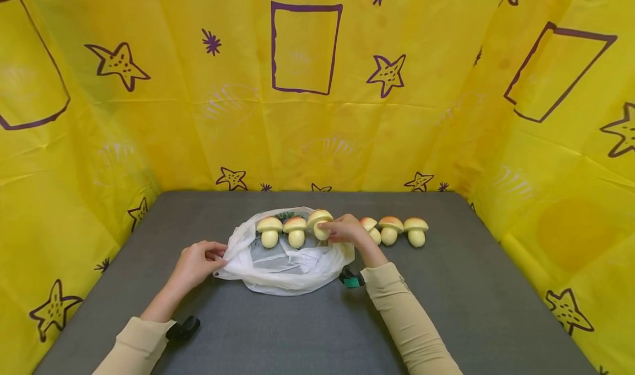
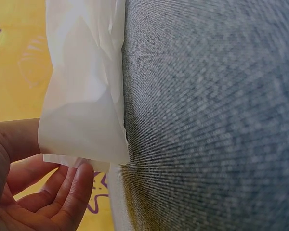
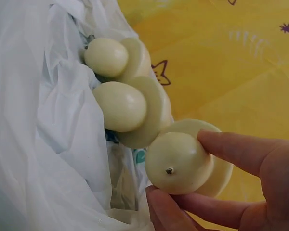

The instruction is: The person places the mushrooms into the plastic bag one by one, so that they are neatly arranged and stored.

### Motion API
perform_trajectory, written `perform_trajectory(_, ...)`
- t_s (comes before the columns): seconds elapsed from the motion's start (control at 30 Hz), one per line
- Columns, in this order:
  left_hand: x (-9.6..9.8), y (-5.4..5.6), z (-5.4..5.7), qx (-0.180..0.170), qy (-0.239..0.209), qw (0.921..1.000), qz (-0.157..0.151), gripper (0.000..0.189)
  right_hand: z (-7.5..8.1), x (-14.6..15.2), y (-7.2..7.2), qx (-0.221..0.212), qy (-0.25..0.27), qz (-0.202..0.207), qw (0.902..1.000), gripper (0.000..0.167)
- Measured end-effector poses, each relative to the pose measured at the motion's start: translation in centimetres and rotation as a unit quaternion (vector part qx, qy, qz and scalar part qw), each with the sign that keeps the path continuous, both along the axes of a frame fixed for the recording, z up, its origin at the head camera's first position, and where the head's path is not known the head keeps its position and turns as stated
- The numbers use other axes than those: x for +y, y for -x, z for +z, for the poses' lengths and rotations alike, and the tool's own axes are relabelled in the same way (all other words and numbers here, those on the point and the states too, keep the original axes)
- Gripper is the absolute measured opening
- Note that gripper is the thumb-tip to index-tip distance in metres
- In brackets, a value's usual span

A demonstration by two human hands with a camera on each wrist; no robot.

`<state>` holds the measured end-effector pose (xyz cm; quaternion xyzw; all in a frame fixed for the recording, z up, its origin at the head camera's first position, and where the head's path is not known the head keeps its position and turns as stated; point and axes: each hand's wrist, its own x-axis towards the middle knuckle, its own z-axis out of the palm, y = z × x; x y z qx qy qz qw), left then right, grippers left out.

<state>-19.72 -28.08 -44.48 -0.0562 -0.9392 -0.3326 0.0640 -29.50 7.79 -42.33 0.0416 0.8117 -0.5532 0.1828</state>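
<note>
A white plastic bag (image 1: pixel 278 285) lies with its mouth spread wide. My left hand (image 1: pixel 195 262) pinches its left edge between thumb and fingers, where the film (image 2: pixel 84 115) hangs down in the left wrist view. Over the bag's right side, my right hand (image 1: pixel 351 231) holds a model mushroom (image 3: pixel 176 166) by its pale stem, thumb on one side and fingers on the other. Two more mushrooms, one on the left (image 1: pixel 269 234) and one in the middle (image 1: pixel 295 234), sit side by side within the bag's opening. Their caps are yellow with a reddish tint.
Right of the bag, three similar mushrooms stand in a row on the grey table (image 1: pixel 471 309): one partly behind my right wrist (image 1: pixel 369 226), a middle one (image 1: pixel 390 230) and an outer one (image 1: pixel 415 231). Yellow patterned cloth (image 1: pixel 307 127) encloses the back and sides.
</note>
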Motion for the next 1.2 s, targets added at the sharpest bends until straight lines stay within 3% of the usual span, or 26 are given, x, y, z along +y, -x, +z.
perform_trajectory(0.6,-0.07,0.08,0.08,0.006,0.000,1.0000,-0.003,0.027,0.13,-0.37,-0.58,0.042,-0.068,0.010,0.9967,0.032)
perform_trajectory(0.87,-0.15,0.05,-0.03,0.008,0.000,1.0000,-0.003,0.027,0.27,-0.70,-0.27,0.075,-0.142,0.031,0.9865,0.031)
perform_trajectory(1.2,-0.16,0.02,-0.11,0.009,-0.003,0.9999,-0.006,0.027,0.06,-0.67,-0.24,0.079,-0.171,0.033,0.9816,0.031)
